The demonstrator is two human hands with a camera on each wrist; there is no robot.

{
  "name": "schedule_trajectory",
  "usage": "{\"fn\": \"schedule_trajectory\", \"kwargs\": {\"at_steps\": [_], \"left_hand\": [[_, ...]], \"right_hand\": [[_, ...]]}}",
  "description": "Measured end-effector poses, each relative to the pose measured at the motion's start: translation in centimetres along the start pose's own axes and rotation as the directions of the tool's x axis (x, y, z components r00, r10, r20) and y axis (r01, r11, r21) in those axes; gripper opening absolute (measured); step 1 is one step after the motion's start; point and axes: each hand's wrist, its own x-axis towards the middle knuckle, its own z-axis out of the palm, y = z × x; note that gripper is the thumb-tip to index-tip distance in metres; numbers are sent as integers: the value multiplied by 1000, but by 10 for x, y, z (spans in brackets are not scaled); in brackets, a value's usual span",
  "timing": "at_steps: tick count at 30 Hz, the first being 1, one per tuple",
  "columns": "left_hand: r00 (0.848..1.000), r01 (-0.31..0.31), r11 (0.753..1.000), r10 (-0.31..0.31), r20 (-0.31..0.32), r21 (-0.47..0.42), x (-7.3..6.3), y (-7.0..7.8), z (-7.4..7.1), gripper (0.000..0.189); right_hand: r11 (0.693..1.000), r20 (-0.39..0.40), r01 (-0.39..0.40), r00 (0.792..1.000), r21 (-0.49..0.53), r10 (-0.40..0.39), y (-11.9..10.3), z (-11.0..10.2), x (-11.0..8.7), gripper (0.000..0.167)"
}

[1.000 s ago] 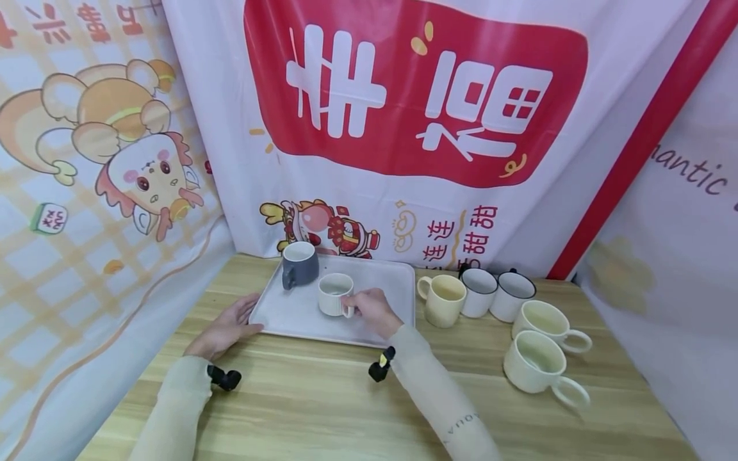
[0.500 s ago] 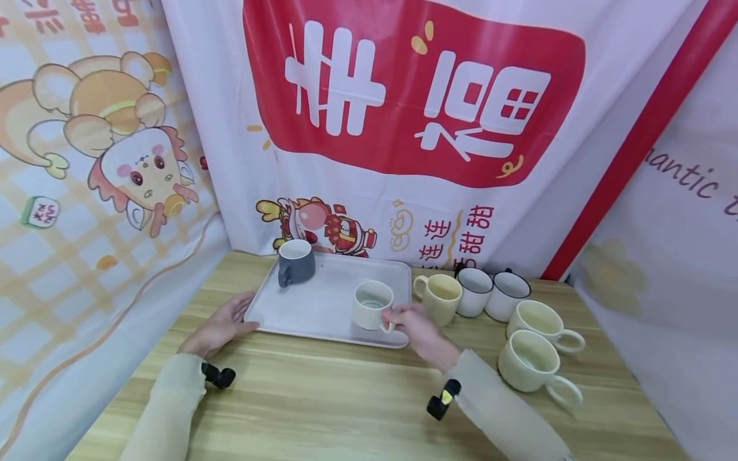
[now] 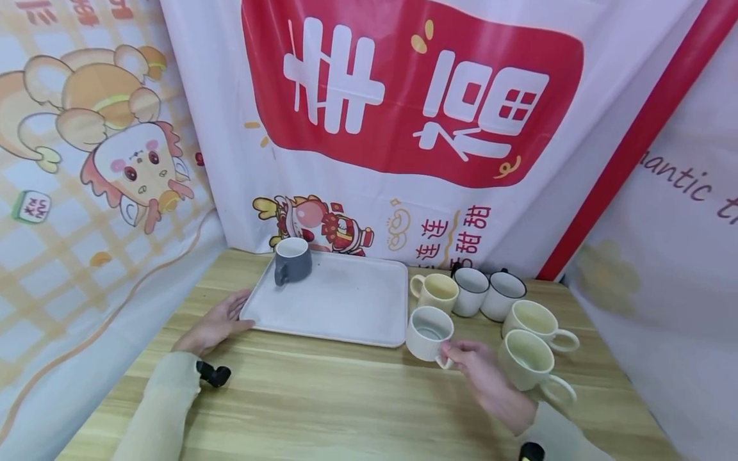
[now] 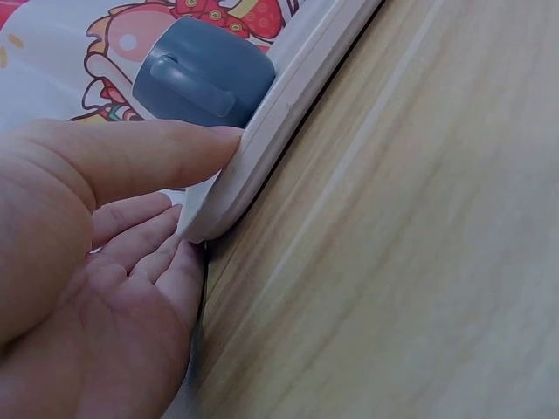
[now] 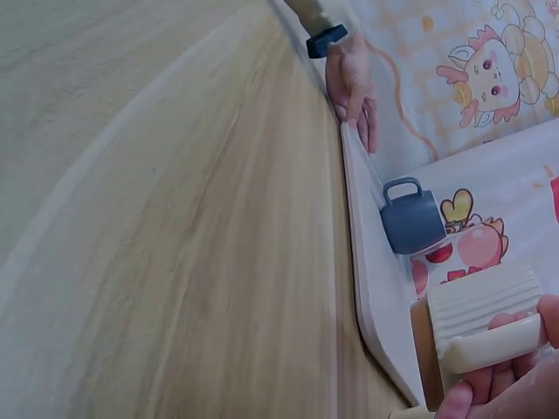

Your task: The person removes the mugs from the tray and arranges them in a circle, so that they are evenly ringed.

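My right hand [image 3: 481,378] grips a white ribbed mug [image 3: 425,339] by its handle, just off the tray's right end. In the right wrist view the mug's ribbed side and handle [image 5: 498,342] show at the lower right, fingers through and around the handle. My left hand [image 3: 216,326] rests at the near left corner of a white rectangular tray [image 3: 340,307], its thumb [image 4: 175,155] touching the rim and its fingers relaxed along the corner. A dark grey-blue mug [image 3: 294,264] with a white inside stands at the tray's far left.
Right of the tray stand a yellow mug [image 3: 441,291], two white mugs with dark rims [image 3: 469,298], and two cream mugs [image 3: 526,365] with large ring handles. Printed cloths [image 3: 403,192] hang behind and beside the wooden table [image 3: 317,403].
My right hand has carried the white ribbed mug rightward from the tray's middle, over its right end and beyond it. My left hand stays at the tray corner; the grey-blue mug stays put.
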Motion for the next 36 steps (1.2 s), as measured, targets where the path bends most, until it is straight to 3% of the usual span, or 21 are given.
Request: {"fn": "schedule_trajectory", "kwargs": {"at_steps": [5,14,19,36], "left_hand": [[1000,9,1000,-9,3,18,1,0,-1,96],[1000,6,1000,-6,3,19,2,-3,-1,95],[1000,2,1000,-2,1,24,2,-3,-2,95],[1000,5,1000,-5,-3,13,3,-4,-3,97]], "right_hand": [[1000,-26,8,1000,-20,-8,11,-26,-15,23],[997,-124,-66,990,-31,62,30,-54,-28,22],[997,-179,-69,981,17,71,36,-62,-32,22],[996,-206,-83,975,36,89,57,-76,-36,19]]}}
